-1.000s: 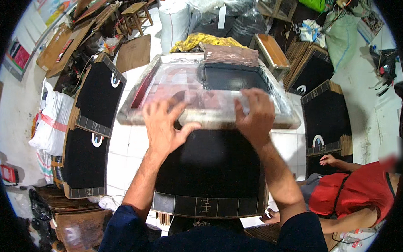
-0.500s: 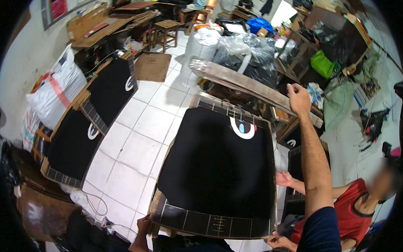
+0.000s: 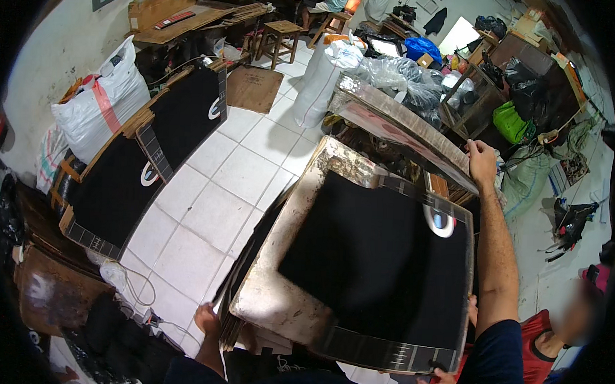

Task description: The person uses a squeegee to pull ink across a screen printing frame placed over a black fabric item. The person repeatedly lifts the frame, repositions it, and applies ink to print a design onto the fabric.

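At the bottom right, a co-worker's hand (image 3: 438,383) is at the near corner of the black panel (image 3: 393,263), apparently steadying it. At lower left, the left hand (image 3: 207,320) is at the near end of a dark sheet (image 3: 255,244); its fingers are partly curled, but whether they grip cannot be told.

The panel lies right of centre, overlapping the worn board (image 3: 266,295), whose left part is exposed. Its ruled strip (image 3: 390,349) faces the lower edge, its eye design (image 3: 439,222) the upper right; its long axis seems to run bottom to top, leaning slightly right.

Beyond, the right hand (image 3: 482,163) has its fingers closed over the right end of the wooden frame (image 3: 408,124). The frame is tilted up, presumably to clear the panel; its long axis slopes from upper centre down to the right.
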`<state>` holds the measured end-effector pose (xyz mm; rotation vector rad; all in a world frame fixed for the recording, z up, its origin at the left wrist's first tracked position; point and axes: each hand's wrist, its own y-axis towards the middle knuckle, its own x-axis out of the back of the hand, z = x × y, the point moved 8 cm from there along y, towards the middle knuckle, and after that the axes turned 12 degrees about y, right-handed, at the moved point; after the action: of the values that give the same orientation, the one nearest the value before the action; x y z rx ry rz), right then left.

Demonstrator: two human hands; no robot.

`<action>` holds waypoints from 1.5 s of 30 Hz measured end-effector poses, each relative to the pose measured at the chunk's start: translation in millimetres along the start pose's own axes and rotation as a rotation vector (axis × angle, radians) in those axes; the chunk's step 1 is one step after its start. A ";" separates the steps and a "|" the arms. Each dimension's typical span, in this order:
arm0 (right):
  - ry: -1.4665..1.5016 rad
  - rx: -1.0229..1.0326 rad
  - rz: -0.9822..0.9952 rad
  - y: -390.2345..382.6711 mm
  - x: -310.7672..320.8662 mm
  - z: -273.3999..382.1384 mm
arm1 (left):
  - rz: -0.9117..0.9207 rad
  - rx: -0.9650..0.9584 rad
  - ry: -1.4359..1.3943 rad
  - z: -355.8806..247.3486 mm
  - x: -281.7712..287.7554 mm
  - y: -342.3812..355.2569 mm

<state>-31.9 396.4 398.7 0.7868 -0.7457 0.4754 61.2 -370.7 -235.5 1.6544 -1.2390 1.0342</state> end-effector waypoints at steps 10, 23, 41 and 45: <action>-0.075 -0.052 -0.008 14.8 6.0 2.3 | -0.310 0.001 0.310 -54.8 336.9 195.6; -0.036 -0.066 0.016 18.8 11.6 14.2 | -0.410 0.045 -0.403 177.4 599.9 149.0; -0.087 -0.050 0.044 23.8 5.2 4.4 | -0.217 0.182 -0.369 219.2 575.1 278.2; -0.111 -0.045 0.031 26.7 2.7 0.6 | -0.210 0.063 -0.395 210.0 566.8 277.4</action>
<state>-47.3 412.9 413.2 0.7648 -0.8699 0.4437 -75.2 -796.6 256.7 2.0567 -1.2515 0.6422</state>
